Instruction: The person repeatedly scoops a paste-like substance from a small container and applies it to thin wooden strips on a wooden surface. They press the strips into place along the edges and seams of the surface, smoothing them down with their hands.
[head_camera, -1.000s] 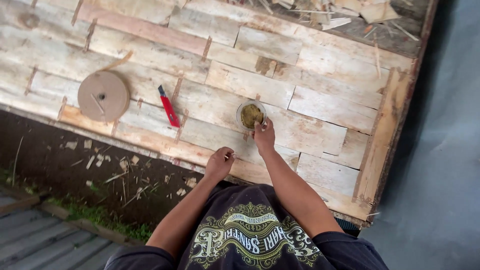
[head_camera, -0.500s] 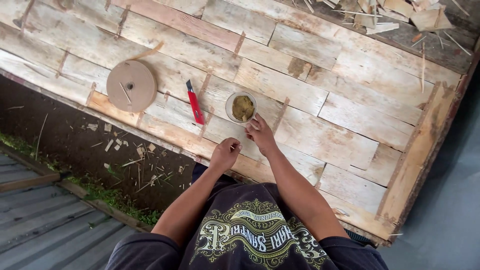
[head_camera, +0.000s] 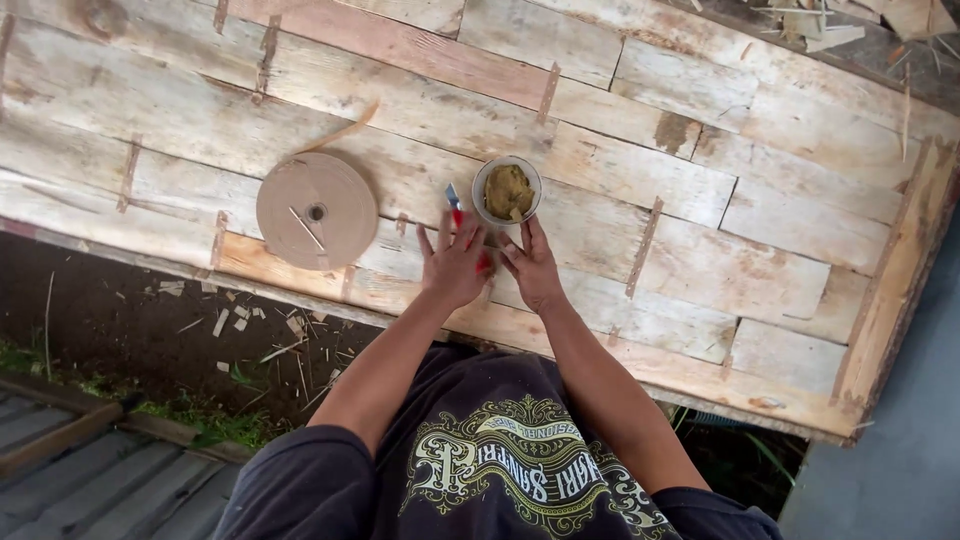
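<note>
My left hand (head_camera: 455, 262) lies flat, fingers spread, over a red-handled knife (head_camera: 455, 203) on the pale wooden plank surface (head_camera: 700, 240); only the tool's far tip and a bit of red show. My right hand (head_camera: 533, 268) rests beside it, fingers extended toward a small round tin (head_camera: 507, 189) filled with yellowish-brown paste, just short of its near rim. Whether the left hand grips the knife cannot be told.
A flat round roll of tan veneer tape (head_camera: 317, 209) lies left of my hands, a loose strip curling off its top. Wood scraps litter the far right corner (head_camera: 830, 25). Bare dirt with chips (head_camera: 200, 330) lies below the near edge.
My left hand moved from the near edge up onto the red-handled knife. My right hand drew back slightly from the tin. The view shifted, bringing the objects closer.
</note>
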